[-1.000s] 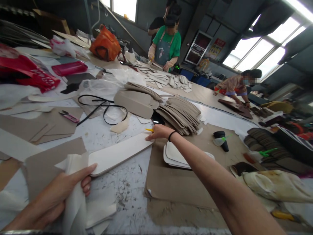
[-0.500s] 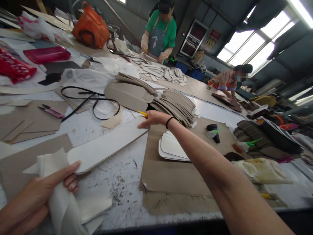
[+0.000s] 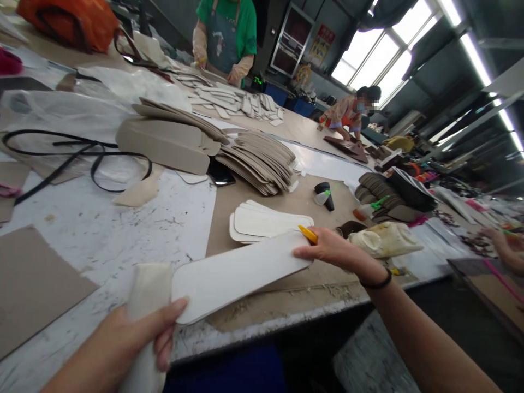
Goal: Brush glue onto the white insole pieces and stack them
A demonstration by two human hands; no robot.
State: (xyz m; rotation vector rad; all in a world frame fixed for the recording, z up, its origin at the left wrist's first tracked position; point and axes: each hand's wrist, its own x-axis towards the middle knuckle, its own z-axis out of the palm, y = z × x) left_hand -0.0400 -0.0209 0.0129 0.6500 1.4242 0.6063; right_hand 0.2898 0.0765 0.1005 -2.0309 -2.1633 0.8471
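A long white panel (image 3: pixel 241 271) with rounded corners slants in front of me, above the table's front edge. My left hand (image 3: pixel 141 335) pinches its left end, thumb on top, and also grips a cream strip of sheet material (image 3: pixel 149 284). My right hand (image 3: pixel 331 248) is closed on the panel's right end. A slim yellow tool (image 3: pixel 308 234) pokes out of that same hand; its kind I cannot make out. Just behind the panel lies a small stack of similar white panels (image 3: pixel 266 222) on a brown sheet (image 3: pixel 227 203).
Behind are fanned grey-brown pieces (image 3: pixel 262 164), a phone (image 3: pixel 221 173) and a black cord (image 3: pixel 94 150). A dark cup (image 3: pixel 325 195) and a stained container (image 3: pixel 385 240) stand right. Two co-workers work at the far side; another person's hand (image 3: pixel 505 248) shows at right.
Both hands have carried the white panel rightward, from the bare white tabletop to in front of the white stack. My right arm has drawn back toward me. The view has turned right.
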